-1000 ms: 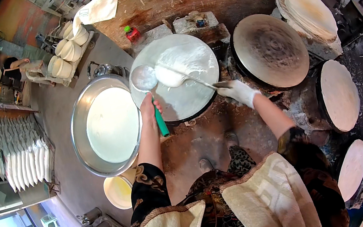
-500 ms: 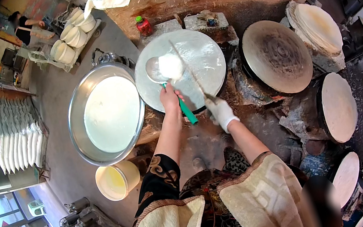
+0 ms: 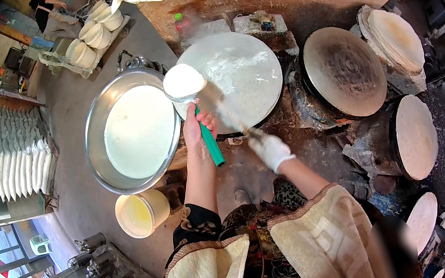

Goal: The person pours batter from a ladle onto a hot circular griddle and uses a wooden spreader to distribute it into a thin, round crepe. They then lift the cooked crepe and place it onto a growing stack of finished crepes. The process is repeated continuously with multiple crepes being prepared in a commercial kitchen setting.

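My left hand is closed around the green handle of a ladle. A mound of white batter fills the ladle's bowl, which is over the left edge of a round pale griddle. My right hand, in a white glove, grips a thin stick-like spreader. Its far end is blurred near the ladle. Thin streaks of white batter lie on the griddle's far part. To the left stands a wide steel basin holding white batter.
A cream bucket with yellowish liquid stands below the basin. Right of me are a dark-centred griddle, a stack of round flatbreads and a pale round griddle. A red bottle stands behind. Far left, a person bends near a cart of white buckets.
The ladle has moved left from over the griddle's middle to its edge, toward the basin. The spreader has swung left with my right hand. Haze now covers the bottle.
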The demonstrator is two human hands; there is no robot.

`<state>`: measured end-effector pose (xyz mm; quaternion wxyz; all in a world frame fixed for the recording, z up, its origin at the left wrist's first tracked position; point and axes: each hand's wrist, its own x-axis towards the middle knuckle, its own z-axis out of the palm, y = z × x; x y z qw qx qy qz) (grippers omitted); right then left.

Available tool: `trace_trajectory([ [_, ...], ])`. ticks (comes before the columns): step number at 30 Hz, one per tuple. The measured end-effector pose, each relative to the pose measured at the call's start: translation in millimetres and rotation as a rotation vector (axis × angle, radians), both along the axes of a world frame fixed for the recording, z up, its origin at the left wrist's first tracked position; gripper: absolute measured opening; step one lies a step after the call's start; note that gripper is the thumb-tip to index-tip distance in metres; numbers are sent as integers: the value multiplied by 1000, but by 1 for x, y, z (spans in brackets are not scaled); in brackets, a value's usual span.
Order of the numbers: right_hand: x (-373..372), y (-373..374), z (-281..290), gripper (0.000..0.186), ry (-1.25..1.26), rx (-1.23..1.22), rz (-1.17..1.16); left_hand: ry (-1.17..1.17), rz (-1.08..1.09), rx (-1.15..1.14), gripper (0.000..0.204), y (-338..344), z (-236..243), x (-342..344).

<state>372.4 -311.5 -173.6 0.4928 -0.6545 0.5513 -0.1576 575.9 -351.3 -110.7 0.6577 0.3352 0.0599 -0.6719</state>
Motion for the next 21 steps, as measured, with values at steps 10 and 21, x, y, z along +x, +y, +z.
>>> trace_trajectory([
  [10,-7,44,8,50,182,78,-23,82,-308,-355,28,32,92,-13],
  [21,-159,91,27,35,-850,355,-808,1,-361,-91,19,22,69,-112],
])
